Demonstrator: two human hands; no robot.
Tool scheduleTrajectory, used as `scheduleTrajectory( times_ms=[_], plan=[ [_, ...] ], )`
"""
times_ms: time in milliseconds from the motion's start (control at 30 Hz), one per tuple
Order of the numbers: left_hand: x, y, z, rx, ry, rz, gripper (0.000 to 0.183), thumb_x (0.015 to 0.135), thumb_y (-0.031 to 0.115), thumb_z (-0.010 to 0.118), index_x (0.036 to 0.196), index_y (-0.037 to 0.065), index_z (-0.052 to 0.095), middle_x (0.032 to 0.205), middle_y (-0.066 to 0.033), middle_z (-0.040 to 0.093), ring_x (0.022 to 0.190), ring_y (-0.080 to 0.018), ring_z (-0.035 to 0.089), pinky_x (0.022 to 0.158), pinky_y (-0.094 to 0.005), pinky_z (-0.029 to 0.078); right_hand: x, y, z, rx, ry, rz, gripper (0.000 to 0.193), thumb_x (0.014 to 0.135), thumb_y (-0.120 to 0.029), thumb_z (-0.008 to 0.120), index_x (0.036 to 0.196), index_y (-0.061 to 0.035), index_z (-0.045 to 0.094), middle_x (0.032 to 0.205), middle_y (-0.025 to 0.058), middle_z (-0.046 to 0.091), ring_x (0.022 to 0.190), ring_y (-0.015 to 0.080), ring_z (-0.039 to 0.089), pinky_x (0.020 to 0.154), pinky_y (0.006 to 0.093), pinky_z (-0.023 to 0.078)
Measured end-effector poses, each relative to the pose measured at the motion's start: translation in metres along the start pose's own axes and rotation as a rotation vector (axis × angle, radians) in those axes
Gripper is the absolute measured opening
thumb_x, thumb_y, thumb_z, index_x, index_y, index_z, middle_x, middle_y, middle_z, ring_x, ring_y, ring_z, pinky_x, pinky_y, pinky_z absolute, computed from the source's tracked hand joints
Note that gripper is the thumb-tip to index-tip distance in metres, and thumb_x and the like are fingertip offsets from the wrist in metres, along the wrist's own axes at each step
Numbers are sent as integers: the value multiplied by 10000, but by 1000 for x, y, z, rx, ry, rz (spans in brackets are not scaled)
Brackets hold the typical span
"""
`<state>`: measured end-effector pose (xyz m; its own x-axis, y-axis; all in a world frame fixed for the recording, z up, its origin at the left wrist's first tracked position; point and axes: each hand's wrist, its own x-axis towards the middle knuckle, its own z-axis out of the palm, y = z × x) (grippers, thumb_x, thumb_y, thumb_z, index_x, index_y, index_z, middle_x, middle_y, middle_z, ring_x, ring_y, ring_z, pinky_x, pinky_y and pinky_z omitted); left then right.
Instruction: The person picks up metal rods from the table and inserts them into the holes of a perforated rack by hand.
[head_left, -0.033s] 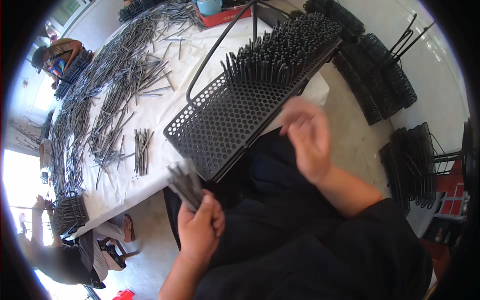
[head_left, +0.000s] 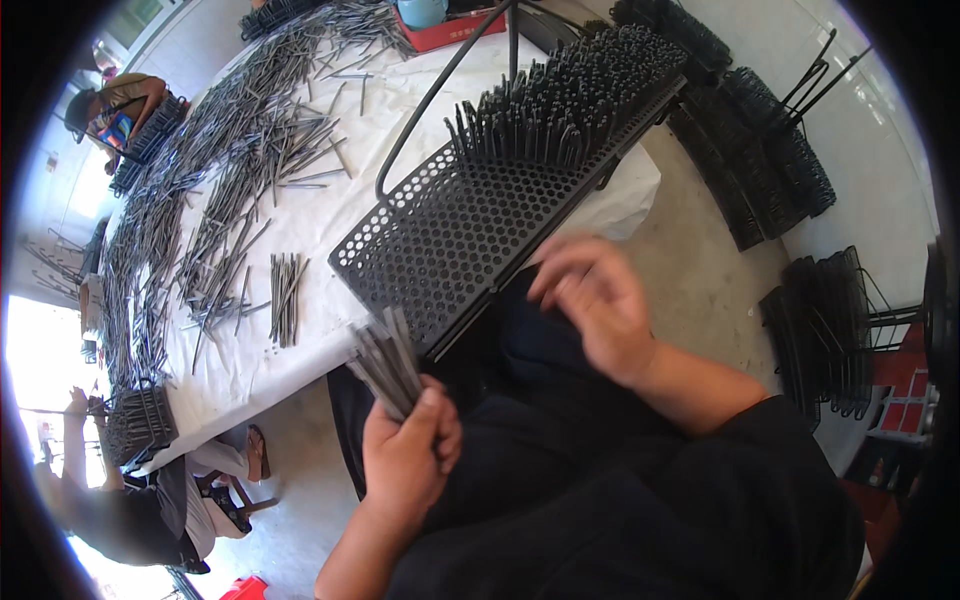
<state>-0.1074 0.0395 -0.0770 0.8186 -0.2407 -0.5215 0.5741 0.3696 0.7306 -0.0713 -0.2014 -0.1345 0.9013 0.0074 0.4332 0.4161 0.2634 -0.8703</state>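
My left hand is closed around a bundle of thin dark grey strips, which fan out upward from the fist. My right hand hangs in the air to the right, its fingers bent and apart, slightly blurred, with nothing seen in them. Between and beyond the hands, a black perforated rack lies slanted from the table edge by my lap. Its far half is densely filled with upright dark strips; in the near half the round holes show bare.
Loose strips cover much of the white-covered table, with a small neat bunch near its edge. Filled black racks stand on the right. Two people work at the table's left side. A red box is at the back.
My right hand has moved left and a little down, toward the rack's front edge. My left hand has shifted slightly right with the bundle still in it.
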Motion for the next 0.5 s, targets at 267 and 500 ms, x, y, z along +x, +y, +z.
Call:
scheduleTrajectory(
  times_ms=[267, 500],
  plan=[
    [21, -22, 19, -165, -148, -214, 244, 978, 126, 514, 1201, 29, 546, 1009, -112, 647, 838, -220, 654, 595, -342, 543, -11, -13, 56, 397, -5, 990, 224, 985, -256, 573, 1091, -60, 551, 807, -1, 578, 647, 80, 542, 565, 230, 471],
    [18, -18, 24, -193, -206, -296, 291, 968, 89, 501, 1258, 61, 514, 1127, -154, 622, 1000, -317, 655, 744, -569, 599, 2, -19, 54, 400, -8, 1078, 166, 943, -147, 606, 1073, -44, 598, 965, 78, 673, 800, 161, 682, 625, 295, 589]
  ],
)
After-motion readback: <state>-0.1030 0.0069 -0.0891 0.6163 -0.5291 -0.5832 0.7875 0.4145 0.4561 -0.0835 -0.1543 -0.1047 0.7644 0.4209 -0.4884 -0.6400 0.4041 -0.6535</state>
